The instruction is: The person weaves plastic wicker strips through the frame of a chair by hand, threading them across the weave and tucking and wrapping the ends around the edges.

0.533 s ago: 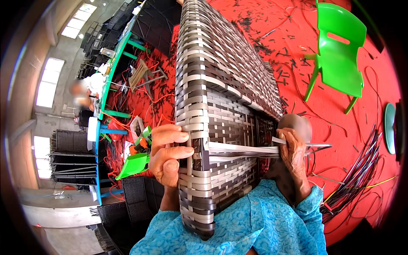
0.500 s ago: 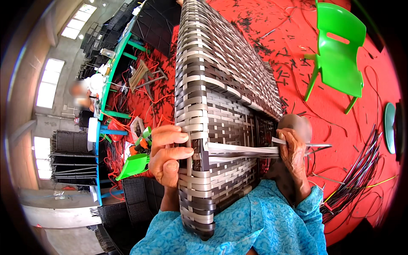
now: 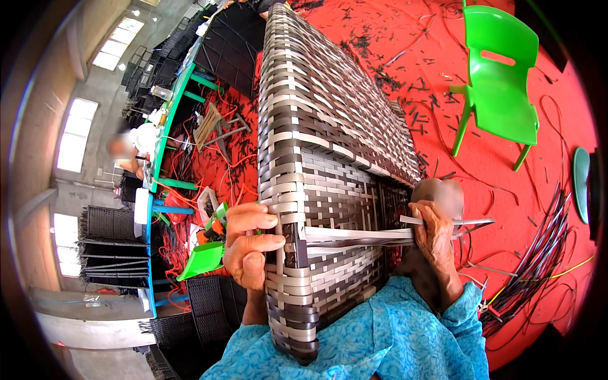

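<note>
A large woven wicker furniture piece (image 3: pixel 329 107) in brown, grey and cream flat strips leans across my lap, with its open inner side toward the right. My left hand (image 3: pixel 250 244) grips its left edge, fingertips pressed on the woven rim beside a dark gap in the weave. From that gap, pale flat weaving strips (image 3: pixel 358 235) run taut to the right. My right hand (image 3: pixel 435 231) is closed around them, and their loose ends stick out past the fist. My right palm and the strips inside it are hidden.
A green plastic chair (image 3: pixel 503 82) stands at the far right on a red floor covering (image 3: pixel 468 164) scattered with offcuts. A bundle of dark strips (image 3: pixel 538 259) lies at right. At left are a green dustpan (image 3: pixel 204 259), a long green-edged table and a person behind it.
The view has shifted slightly, and my hands sit a little lower in it. Both keep the same holds, with the pale strips still taut between them.
</note>
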Available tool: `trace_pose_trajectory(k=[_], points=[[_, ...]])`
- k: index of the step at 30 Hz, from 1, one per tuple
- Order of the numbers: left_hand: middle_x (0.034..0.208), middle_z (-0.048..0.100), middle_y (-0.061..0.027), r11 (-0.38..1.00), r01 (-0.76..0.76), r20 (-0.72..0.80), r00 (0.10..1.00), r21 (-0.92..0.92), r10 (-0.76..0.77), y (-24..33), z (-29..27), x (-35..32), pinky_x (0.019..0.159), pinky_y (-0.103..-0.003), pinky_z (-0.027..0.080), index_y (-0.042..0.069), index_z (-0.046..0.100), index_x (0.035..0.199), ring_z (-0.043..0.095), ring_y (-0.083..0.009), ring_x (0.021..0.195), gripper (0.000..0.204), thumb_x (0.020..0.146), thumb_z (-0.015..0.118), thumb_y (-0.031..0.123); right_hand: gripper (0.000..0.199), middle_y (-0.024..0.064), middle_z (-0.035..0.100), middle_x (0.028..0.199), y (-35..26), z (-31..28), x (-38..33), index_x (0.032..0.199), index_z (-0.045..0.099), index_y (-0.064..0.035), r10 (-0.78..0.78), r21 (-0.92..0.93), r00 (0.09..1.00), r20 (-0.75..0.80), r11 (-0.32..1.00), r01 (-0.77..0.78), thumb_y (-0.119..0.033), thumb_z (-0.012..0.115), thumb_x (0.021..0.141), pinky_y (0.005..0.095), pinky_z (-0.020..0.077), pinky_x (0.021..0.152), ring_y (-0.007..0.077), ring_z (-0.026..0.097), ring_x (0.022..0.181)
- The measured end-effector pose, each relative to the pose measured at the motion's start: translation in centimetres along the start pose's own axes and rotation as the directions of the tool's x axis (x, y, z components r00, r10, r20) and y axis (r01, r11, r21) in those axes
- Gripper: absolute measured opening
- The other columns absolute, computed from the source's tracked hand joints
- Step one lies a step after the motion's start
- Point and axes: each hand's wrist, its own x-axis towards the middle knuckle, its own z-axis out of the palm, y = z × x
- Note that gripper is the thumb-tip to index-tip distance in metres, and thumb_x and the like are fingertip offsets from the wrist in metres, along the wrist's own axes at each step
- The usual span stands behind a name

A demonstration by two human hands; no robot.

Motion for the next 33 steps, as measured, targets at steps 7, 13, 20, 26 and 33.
trace_pose_trajectory(k=[7,13,20,26,33], points=[[0.096,0.061,-0.0122,0.999,0.022,0.041,0.999,0.04,-0.024,0.7,-0.2,0.6,0.084,-0.04,0.041,0.003,0.068,0.077,0.05,-0.028,0.097,0.041,0.091,0.053,0.038,0.015,0.013,0.063,0.091,-0.2,-0.1,0.1,0.097,0.064,-0.0043,-0.004,-0.002,1.0,-0.014,1.0,0.004,-0.004,0.058,0.084,0.0395,0.0491,0.068,0.0335,0.062,0.078],[0.1,0.061,-0.0155,0.961,0.083,0.016,0.996,0.263,-0.091,2.1,0.1,3.4,0.087,-0.039,0.042,-0.003,0.065,0.087,0.055,-0.0265,0.095,0.037,0.091,0.052,0.031,0.012,0.0143,0.064,0.09,-0.1,-0.2,0.6,0.096,0.065,-0.0009,-0.004,0.025,1.0,0.004,1.0,0.004,-0.005,0.058,0.088,0.0375,0.0498,0.066,0.0332,0.064,0.076],[0.135,0.047,-0.02,0.864,0.196,0.131,0.949,0.464,-0.286,0.7,2.2,6.6,0.108,-0.04,0.027,-0.004,0.049,0.132,0.042,-0.0314,0.128,0.069,0.096,0.035,0.054,0.012,0.0136,0.063,0.091,0.4,0.5,1.3,0.094,0.065,-0.0026,-0.032,0.039,0.997,0.065,0.999,0.03,-0.002,0.059,0.084,0.0392,0.0502,0.066,0.0332,0.063,0.076],[0.138,0.045,-0.0192,0.815,0.149,0.255,0.905,0.56,-0.341,0.8,2.2,7.1,0.109,-0.04,0.026,-0.002,0.049,0.131,0.04,-0.0304,0.129,0.055,0.097,0.03,0.037,0.023,0.0116,0.062,0.088,0.8,1.1,1.7,0.096,0.064,-0.006,-0.094,0.046,0.994,0.055,0.995,0.092,0.001,0.062,0.075,0.0403,0.0497,0.063,0.0317,0.061,0.073],[0.134,0.047,-0.0181,0.772,0.198,0.212,0.894,0.604,-0.396,0.9,2.5,7.0,0.106,-0.038,0.029,-0.002,0.055,0.125,0.042,-0.0287,0.125,0.049,0.096,0.03,0.029,0.021,0.0125,0.062,0.09,0.8,1.1,1.8,0.097,0.064,-0.0041,-0.053,0.065,0.993,0.108,0.997,0.046,0.002,0.057,0.078,0.0391,0.0495,0.069,0.0332,0.062,0.079]])
